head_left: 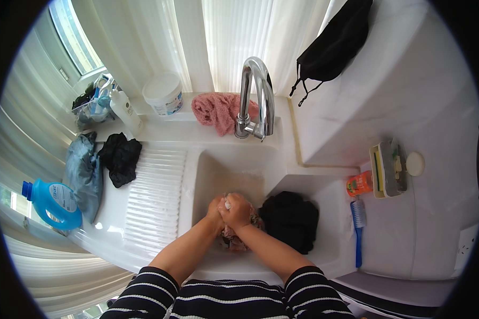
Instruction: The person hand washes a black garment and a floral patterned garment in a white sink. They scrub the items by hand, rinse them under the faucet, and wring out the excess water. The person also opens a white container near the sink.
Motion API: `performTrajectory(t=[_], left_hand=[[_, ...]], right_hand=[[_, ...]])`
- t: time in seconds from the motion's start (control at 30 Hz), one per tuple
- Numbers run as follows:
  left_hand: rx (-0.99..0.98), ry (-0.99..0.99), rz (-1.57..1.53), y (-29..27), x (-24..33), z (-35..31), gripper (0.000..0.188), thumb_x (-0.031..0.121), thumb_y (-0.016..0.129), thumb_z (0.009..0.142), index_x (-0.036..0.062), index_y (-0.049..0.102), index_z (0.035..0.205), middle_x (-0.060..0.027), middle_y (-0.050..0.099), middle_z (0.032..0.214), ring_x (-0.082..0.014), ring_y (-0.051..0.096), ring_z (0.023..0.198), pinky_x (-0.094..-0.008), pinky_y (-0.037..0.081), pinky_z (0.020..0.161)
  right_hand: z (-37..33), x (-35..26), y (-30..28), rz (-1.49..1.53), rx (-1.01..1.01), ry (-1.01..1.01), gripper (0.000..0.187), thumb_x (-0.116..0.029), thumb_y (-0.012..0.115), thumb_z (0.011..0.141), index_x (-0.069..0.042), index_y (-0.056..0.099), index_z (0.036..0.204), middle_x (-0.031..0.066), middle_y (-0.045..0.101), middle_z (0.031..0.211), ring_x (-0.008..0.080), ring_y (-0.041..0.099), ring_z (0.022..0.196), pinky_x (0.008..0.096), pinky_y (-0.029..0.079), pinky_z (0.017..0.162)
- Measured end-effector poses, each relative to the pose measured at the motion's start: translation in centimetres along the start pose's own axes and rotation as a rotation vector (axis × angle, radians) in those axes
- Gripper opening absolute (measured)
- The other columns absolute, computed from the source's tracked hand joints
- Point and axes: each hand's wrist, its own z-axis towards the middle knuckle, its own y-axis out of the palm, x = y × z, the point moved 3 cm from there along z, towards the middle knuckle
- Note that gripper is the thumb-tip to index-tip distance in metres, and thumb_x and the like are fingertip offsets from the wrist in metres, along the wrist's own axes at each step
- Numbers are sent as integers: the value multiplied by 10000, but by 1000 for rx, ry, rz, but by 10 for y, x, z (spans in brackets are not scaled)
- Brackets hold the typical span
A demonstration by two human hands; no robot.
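Over the white sink basin (234, 159), my left hand (214, 212) and my right hand (236, 211) are pressed together. Both are closed on a wet pinkish patterned cloth (234, 242); most of it hangs below my fingers and between my forearms. A small whitish bit, perhaps suds, shows between the hands. What kind of garment the cloth is cannot be made out. Just right of my right forearm, a bunched black garment (289, 220) lies on the sink's right side. Beyond my hands rises the chrome faucet (255, 101).
Left is a ribbed washboard (157, 191), with a black cloth (121, 158), a blue-grey garment (84, 173) and a blue detergent jug (57, 204). Behind stand a pump bottle (125, 110), white bucket (163, 94) and pink towel (215, 110). Rightward are a blue brush (358, 226) and soap holder (391, 170).
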Motion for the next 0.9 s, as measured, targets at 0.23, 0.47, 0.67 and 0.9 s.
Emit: performTrajectory(t=[0.23,0.47,0.67,0.9], left_hand=[[287,472,495,50,66,-36,452,330,543,893,-3,540,1199,-190,594,1183,-330,588,1031,-392,481,851],[585,282,1750,5,32,13,678,241,616,799,-25,365,1369,-293,482,1308,-393,461,1242,-421,397,1010],[519,297,1327,21,36,4,645,514,601,832,0,568,1220,-210,612,1157,-332,600,1057,-409,462,914],[264,171,339,4,39,11,709,659,435,883,20,607,1139,-147,664,1001,-260,640,910,-409,517,796]], right_hand=[[81,136,-15,243,76,598,228,-230,609,806,-14,535,800,155,558,839,307,568,785,423,447,694],[27,99,18,-682,-317,70,558,-231,641,791,-115,472,1310,181,427,1334,381,404,1231,414,339,1037],[63,137,16,-235,-152,315,619,-375,698,737,-131,544,1285,206,411,1348,413,404,1213,478,354,1021],[31,47,33,110,-518,142,338,-311,694,652,-47,697,862,165,593,1161,348,568,1064,414,460,905]])
